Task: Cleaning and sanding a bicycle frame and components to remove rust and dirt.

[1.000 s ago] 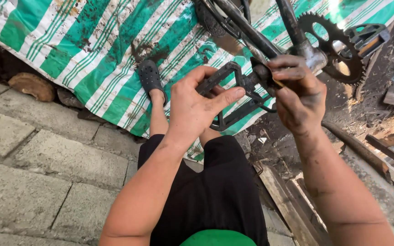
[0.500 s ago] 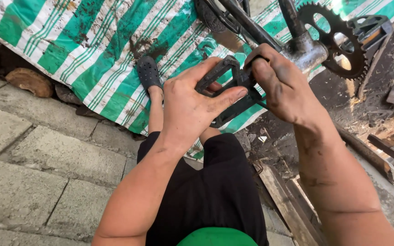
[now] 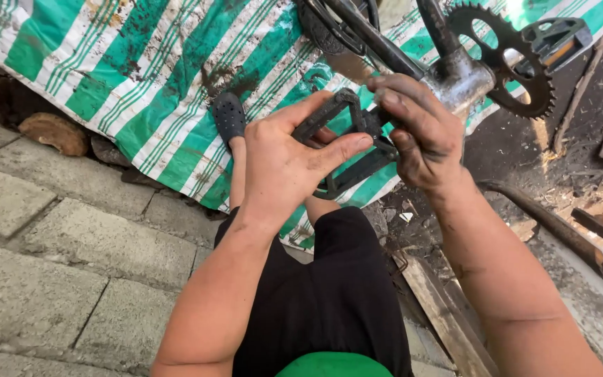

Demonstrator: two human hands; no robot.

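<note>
— What do we see at the left?
— Grey paving blocks (image 3: pixel 50 258) meet a soiled green-and-white striped tarp (image 3: pixel 141 77); our dark shoe (image 3: pixel 229 116) rests on it.

— And at centre?
— Our left hand (image 3: pixel 284 164) clasps the black bicycle pedal (image 3: pixel 347 143); our greasy right hand (image 3: pixel 423 136) grips its far end, below the toothed chainring (image 3: pixel 507 56). Dirt and wooden planks (image 3: pixel 448 314) lie at right.

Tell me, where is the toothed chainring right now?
In the head view, the chainring sits upper right, just beyond the right hand, with a pedal behind it.
</note>
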